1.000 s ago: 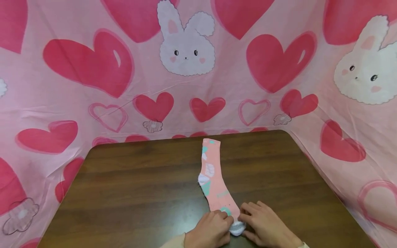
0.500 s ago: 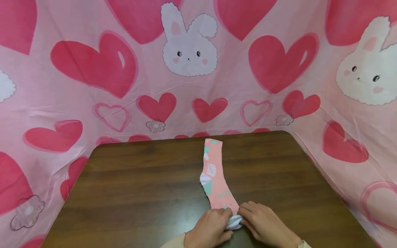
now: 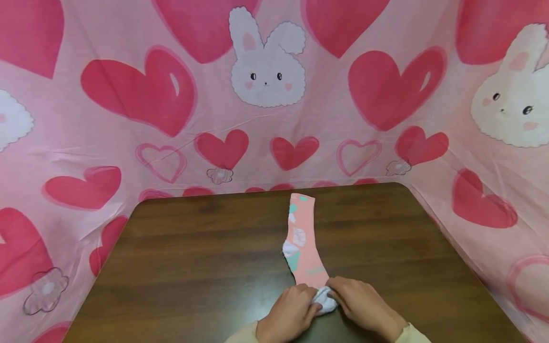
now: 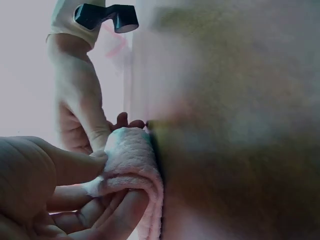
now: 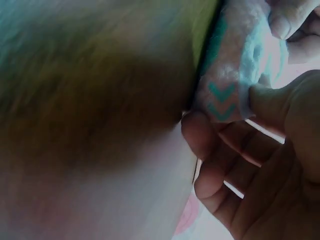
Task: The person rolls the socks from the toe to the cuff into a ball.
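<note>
Pink crew sock (image 3: 305, 233) lying on the wood-grain table (image 3: 193, 262), cuff (image 3: 302, 197) near the far edge, folded white toe end (image 3: 324, 301) toward me, pinched by my left hand (image 3: 289, 309) and my right hand (image 3: 364, 305)

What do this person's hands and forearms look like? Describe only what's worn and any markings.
The left hand and right hand are ungloved. The plain cream left sleeve and right sleeve reach about to the wrists. A black device with a rounded end sits at the right cuff. No rings show.
</note>
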Motion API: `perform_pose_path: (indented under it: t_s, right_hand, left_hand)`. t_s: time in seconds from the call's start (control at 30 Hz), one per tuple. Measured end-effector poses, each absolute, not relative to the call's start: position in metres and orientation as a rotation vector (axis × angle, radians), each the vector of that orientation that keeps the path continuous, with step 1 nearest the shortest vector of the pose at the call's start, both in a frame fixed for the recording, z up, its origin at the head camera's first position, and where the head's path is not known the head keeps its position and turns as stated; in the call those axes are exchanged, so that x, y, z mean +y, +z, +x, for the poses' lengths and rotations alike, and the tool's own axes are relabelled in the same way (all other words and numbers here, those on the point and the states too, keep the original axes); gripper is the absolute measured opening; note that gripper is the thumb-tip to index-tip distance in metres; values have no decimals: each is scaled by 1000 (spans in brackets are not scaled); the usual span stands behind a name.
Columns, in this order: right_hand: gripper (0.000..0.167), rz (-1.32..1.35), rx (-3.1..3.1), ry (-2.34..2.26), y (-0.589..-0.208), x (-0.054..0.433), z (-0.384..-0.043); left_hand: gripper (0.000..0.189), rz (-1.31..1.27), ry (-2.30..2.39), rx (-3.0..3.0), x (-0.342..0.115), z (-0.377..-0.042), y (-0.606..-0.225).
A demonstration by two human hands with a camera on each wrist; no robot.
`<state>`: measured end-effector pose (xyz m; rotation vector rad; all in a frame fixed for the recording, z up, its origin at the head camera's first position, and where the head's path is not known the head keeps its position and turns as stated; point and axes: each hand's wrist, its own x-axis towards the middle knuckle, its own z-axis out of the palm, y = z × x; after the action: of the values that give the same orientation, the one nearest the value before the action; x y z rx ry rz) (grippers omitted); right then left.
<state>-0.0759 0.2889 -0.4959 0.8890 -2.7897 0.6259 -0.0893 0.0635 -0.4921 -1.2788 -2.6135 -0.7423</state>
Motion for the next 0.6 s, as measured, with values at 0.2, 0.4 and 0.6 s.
perform_pose_path:
  t_s: [0.2,0.4,0.6]
  right_hand:
    - [4,732,-2917,726,-492,282,-78]
    - [19,578,-2905,743,-492,276,-78]
    - [27,497,-2895,775,-489,273,-82]
  left_hand:
    - [13,-1223,-751,-2631,63,-92,-491]
    - [32,-1172,-775,-2597,63,-92,-491]
    - [22,-1243,-487,-2357,68,-92,-491]
